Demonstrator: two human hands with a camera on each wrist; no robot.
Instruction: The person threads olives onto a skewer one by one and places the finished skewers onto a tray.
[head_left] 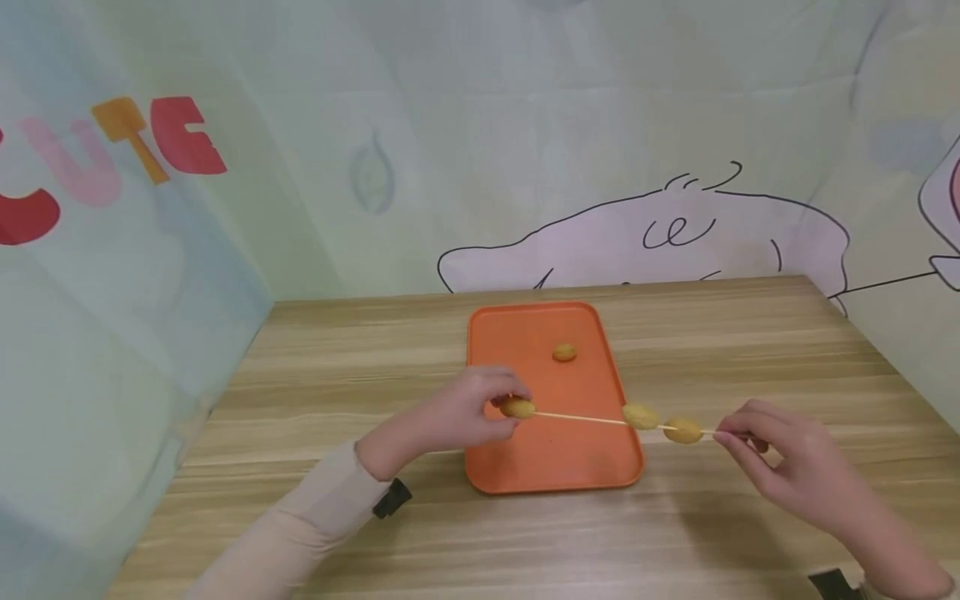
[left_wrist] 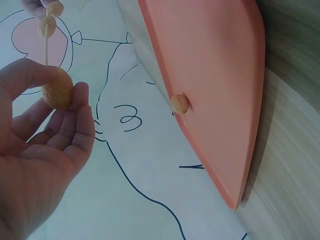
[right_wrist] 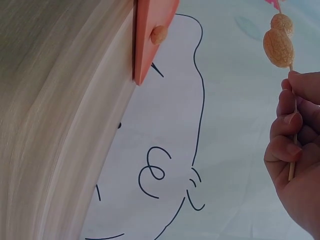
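Observation:
My right hand (head_left: 787, 454) holds a thin wooden skewer (head_left: 577, 417) near one end, its fingers curled round the stick in the right wrist view. Two golden-brown, wrinkled oval food pieces are on the skewer: one (head_left: 683, 430) nearer the right hand, the other (head_left: 640, 416) just beyond it. At the skewer's far end my left hand (head_left: 465, 408) pinches a third such piece (left_wrist: 58, 89) between thumb and fingers. How deep the tip sits in that piece is hidden. Both hands hold the skewer roughly level over the orange tray (head_left: 555, 462).
One more golden-brown piece (head_left: 565, 352) lies on the tray toward its far end. The tray rests on a wood-grain table (head_left: 360, 350). Behind and at the left hangs a printed cloth (head_left: 337, 167) with cartoon drawings and letters.

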